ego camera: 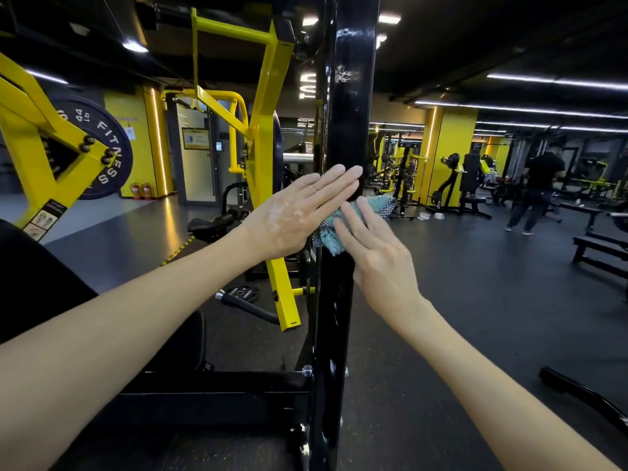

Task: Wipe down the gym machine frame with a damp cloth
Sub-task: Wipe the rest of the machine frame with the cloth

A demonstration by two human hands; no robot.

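Left hand flat on black post; right hand flat, pressing cloth.

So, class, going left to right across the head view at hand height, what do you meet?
Dark round lettered weight plate, two red fire extinguishers, left hand, right hand, standing person in dark clothes.

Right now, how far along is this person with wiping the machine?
Midway at best. The left hand and right hand press a teal cloth flat against the black upright post at mid height. Below them the post looks glossy, possibly wiped already. White smudges higher up are not yet cleaned, and whether the yellow frame has been wiped cannot be told.
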